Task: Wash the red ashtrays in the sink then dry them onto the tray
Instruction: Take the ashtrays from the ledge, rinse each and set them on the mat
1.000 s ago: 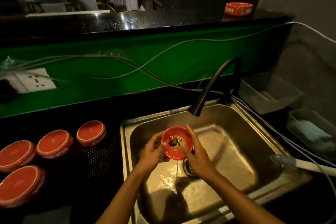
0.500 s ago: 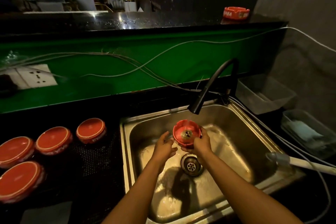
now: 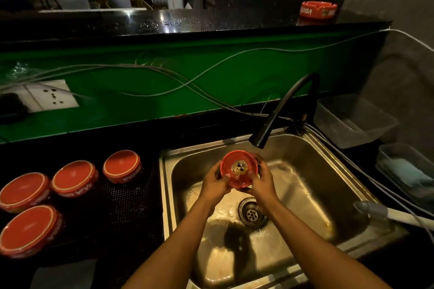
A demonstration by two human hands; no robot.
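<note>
I hold a red ashtray point(image 3: 238, 168) over the steel sink point(image 3: 312, 171), just under the black faucet point(image 3: 277, 122), with water running into it. My left hand point(image 3: 215, 186) grips its left rim and my right hand point(image 3: 263, 183) grips its right side. The ashtray's hollow faces me, with pale residue at its centre. Several red ashtrays point(image 3: 76, 177) lie upside down on the dark perforated tray point(image 3: 126, 199) to the left of the sink. One more red ashtray point(image 3: 319, 9) stands upright on the high black counter at the back right.
Cables run along the green wall point(image 3: 164, 82) behind the sink, next to a white socket point(image 3: 50, 96). Two clear plastic tubs point(image 3: 352, 119) stand right of the sink. A grey-handled tool point(image 3: 394, 214) lies across the sink's right rim. The drain point(image 3: 251, 212) is open.
My left hand moved from beside the ashtray to grip its left rim. The ashtray stays under the faucet, now held in both hands with its hollow tilted more toward me.
</note>
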